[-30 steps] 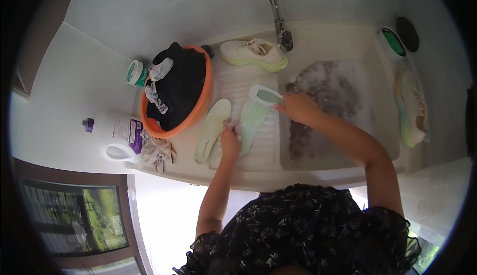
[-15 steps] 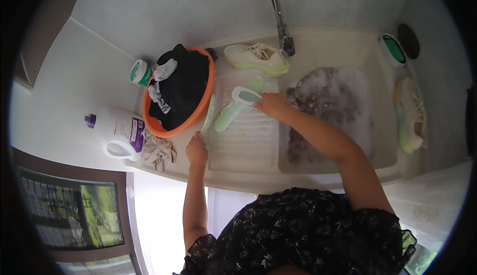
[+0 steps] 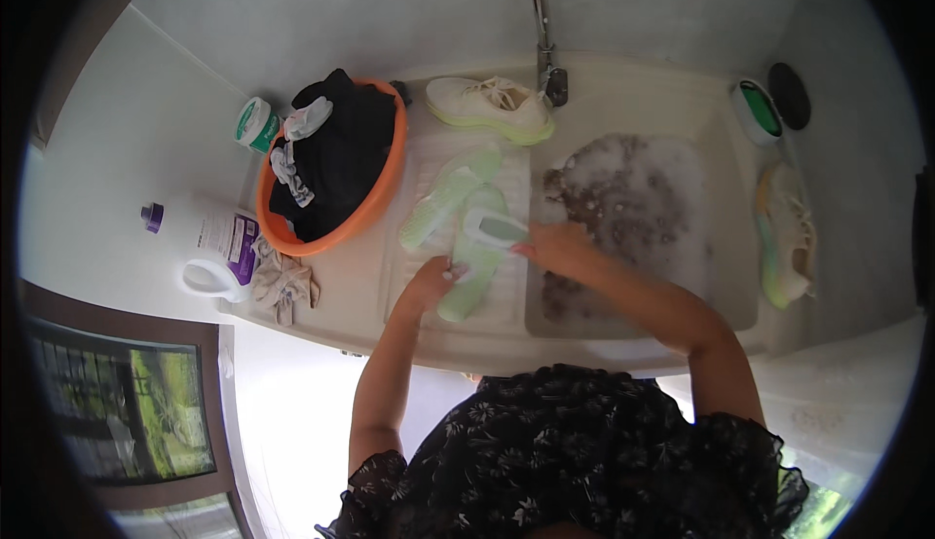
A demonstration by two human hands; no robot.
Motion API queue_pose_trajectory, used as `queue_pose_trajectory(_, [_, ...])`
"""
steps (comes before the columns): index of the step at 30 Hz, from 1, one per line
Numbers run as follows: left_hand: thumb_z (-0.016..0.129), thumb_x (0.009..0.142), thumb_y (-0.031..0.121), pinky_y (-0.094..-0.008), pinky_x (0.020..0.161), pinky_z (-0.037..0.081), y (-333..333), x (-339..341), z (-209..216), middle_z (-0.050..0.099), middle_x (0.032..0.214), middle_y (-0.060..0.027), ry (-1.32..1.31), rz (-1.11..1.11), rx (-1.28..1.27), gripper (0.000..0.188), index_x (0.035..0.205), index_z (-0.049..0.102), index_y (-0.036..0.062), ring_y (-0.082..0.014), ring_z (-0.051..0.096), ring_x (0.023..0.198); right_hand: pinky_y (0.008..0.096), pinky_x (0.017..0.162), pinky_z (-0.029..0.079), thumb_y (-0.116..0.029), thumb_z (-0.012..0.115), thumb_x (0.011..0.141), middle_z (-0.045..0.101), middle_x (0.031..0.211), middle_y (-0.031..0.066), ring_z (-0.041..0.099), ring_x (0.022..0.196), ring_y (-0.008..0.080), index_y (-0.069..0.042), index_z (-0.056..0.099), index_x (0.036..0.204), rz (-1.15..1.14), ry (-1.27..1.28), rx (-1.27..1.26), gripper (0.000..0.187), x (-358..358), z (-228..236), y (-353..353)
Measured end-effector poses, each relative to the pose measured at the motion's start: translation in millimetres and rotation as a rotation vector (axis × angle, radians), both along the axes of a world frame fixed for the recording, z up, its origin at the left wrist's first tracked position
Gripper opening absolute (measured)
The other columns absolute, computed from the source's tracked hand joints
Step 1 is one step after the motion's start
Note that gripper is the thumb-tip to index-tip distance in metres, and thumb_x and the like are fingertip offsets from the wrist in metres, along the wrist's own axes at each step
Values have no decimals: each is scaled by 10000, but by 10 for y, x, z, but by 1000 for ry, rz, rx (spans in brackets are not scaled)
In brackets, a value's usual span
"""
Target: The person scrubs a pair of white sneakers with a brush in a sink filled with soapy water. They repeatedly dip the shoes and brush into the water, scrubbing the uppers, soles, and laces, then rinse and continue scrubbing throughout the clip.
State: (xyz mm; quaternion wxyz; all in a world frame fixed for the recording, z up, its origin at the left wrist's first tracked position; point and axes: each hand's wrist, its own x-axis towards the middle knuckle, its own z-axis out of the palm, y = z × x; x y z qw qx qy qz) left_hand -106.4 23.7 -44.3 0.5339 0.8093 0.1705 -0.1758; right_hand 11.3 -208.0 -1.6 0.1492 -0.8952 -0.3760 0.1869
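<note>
A pale green insole (image 3: 467, 299) lies lengthwise on the ribbed washboard (image 3: 421, 311) of the sink. My left hand (image 3: 425, 286) grips it along its left edge, with the fingers curled at the insole. In my right hand (image 3: 558, 247) is a white scrub brush (image 3: 500, 231) with a grey-green back. The brush is over the middle of this insole, its bristles hidden underneath. Slanting beside it on the far left is a second pale green insole (image 3: 433, 213), which the first partly overlaps or touches.
Brown, foamy water (image 3: 648, 203) fills the basin at right. A cream sneaker (image 3: 487, 109) stands behind the washboard, another sneaker (image 3: 787, 237) on the right rim. An orange tub (image 3: 382, 188) of dark clothes, a white jug (image 3: 216, 252) and a crumpled cloth (image 3: 284, 281) are at left.
My left hand has brought its insole rightward from beside the tub and laid it flat on the washboard. The brush has moved from the other insole onto this one.
</note>
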Motion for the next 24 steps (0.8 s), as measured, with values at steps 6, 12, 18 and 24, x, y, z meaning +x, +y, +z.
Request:
queue_pose_trajectory(6, [539,855,218,-275,619,423,-23,24,246,604,792,-62,-20,-154,302,278,913,585,-49,-108,526,687,421,591,488,-477,464,838,616,741,166,614,681,311,3,581,858,193,-78,-25,495,-183,76,212])
queue_pose_trajectory(12, [560,843,202,-294,584,426,70,-7,-97,585,743,-53,-42,-23,154,259,893,579,-52,-116,525,650,426,564,482,-484,483,826,611,701,185,611,652,329,17,560,835,-10,-3,19,507,358,122,282])
queue_pose_trajectory(18, [545,837,143,-279,639,436,-17,41,73,591,801,-63,124,50,22,202,904,582,-44,-115,530,727,427,560,469,-483,475,831,605,718,195,601,653,352,21,557,831,-36,-14,109,510,382,37,197])
queue_pose_trajectory(24, [527,835,111,-268,695,448,137,-45,-239,605,872,-73,-84,-2,48,207,980,577,-28,-126,554,804,418,555,474,-494,448,839,595,671,190,606,653,326,23,541,818,103,-18,8,526,-138,128,125])
